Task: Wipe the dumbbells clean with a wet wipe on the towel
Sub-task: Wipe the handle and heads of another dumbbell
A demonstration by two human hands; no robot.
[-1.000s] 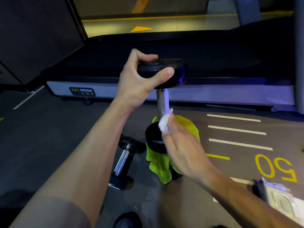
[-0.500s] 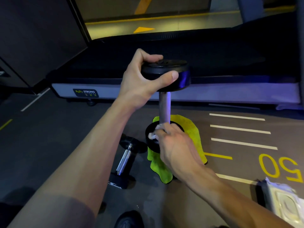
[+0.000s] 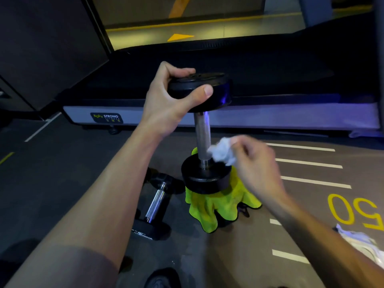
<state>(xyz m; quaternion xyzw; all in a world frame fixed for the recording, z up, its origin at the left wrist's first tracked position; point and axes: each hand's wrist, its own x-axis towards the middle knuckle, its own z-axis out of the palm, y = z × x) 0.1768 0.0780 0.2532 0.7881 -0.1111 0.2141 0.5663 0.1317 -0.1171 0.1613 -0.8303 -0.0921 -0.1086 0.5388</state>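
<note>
Dumbbell [image 3: 202, 129] upright on the green towel [image 3: 209, 206], steadied from above and wiped at the handle.

Left hand [image 3: 166, 98] grips the top weight plate, thumb curled round its rim, while the bottom plate sits on the towel on the floor [image 3: 62, 173]. Right hand [image 3: 255, 163] pinches a crumpled white wet wipe [image 3: 222, 152] against the lower end of the steel handle. Second dumbbell [image 3: 155, 202] lies on the floor just left of the towel.

My left hand [image 3: 166, 100] grips the top of the upright dumbbell [image 3: 203, 134], which stands on the towel [image 3: 209, 206]. My right hand [image 3: 257, 169] pinches the wipe [image 3: 222, 152] against its handle.
</note>
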